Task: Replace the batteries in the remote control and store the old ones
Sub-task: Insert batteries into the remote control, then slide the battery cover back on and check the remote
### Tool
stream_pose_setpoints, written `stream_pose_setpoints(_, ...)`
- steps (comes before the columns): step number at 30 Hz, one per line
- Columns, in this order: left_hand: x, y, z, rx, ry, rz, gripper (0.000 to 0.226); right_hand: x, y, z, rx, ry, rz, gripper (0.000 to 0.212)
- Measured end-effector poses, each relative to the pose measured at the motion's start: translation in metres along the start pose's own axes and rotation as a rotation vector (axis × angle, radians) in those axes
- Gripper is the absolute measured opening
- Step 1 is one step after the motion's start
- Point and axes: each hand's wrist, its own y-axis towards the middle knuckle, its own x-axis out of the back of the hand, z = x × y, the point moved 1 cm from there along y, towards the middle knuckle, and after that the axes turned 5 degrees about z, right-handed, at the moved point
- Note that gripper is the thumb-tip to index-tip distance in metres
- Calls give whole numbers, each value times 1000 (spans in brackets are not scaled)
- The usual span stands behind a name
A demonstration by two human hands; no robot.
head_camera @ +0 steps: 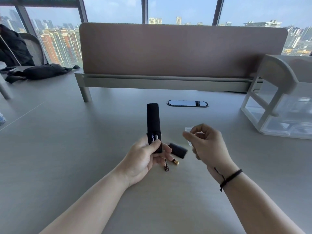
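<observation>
My left hand holds the black remote control upright above the grey table, back side toward me. Its battery bay is uncovered and two batteries show inside near my thumb. The black battery cover lies on the table just right of that hand. Two gold-tipped batteries lie on the table below my left fingers. My right hand hovers to the right, fingers curled, with a small clear plastic case partly hidden behind it; whether it grips the case is unclear.
A brown desk divider spans the back of the table. A clear drawer organiser stands at the right. An oval cable port sits behind the remote. A black bag and a seated person are at the far left.
</observation>
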Motion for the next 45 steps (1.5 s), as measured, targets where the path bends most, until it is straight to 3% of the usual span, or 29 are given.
stream_pose_setpoints(2,0,0,-1,10,-28,-5,7,6,2,-1,28,-259,-33,19)
stream_pose_setpoints(5,0,-1,-2,13,-39,-17,11,2,-5,-5,64,-676,97,9)
stream_pose_setpoints(10,2,0,-2,27,-59,-31,15,-12,-13,-13,79,-968,146,25)
stream_pose_setpoints(32,0,-1,-6,24,-48,-98,22,-12,-14,-11,65,-986,130,29)
stream_pose_setpoints(37,-1,-2,-6,8,-39,-105,25,-11,-13,-10,63,-919,150,43)
stream_pose_setpoints(45,-1,-3,-8,21,-122,-111,23,-3,-13,1,124,-812,128,5)
